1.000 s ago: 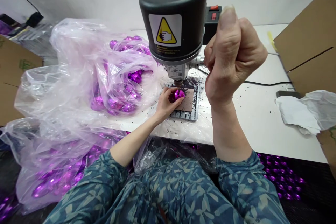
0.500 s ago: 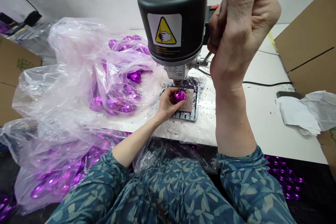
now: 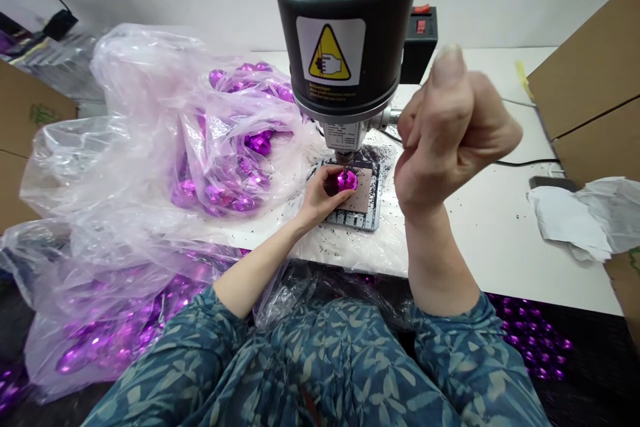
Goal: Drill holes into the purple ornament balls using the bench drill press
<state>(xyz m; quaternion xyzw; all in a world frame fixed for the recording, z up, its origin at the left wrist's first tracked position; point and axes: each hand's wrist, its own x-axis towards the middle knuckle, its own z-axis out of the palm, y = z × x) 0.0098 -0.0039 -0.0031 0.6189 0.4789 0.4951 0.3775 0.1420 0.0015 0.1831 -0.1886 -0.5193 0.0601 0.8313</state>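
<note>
A black bench drill press (image 3: 345, 40) with a yellow warning label stands in front of me. Beneath its chuck (image 3: 344, 157), my left hand (image 3: 323, 193) pinches a shiny purple faceted ball (image 3: 347, 180) between thumb and fingers. The ball rests on a brown board (image 3: 363, 193) laid over the machine's metal base (image 3: 350, 219); the bit appears to meet the ball's top. My right hand (image 3: 453, 130) is closed in a fist around the feed lever at the machine's right side. The grip itself is hidden inside the fingers.
Clear plastic bags (image 3: 145, 127) of purple balls (image 3: 260, 142) cover the left of the white table (image 3: 500, 233). Dark shavings surround the base. Cardboard boxes (image 3: 600, 67) stand on both sides. White paper scraps (image 3: 560, 217) lie right; more purple balls (image 3: 535, 337) are below the table edge.
My right hand rose with the lever half a second ago and is now lower again. My left hand keeps its pinch on the ball under the chuck. The view has shifted slightly.
</note>
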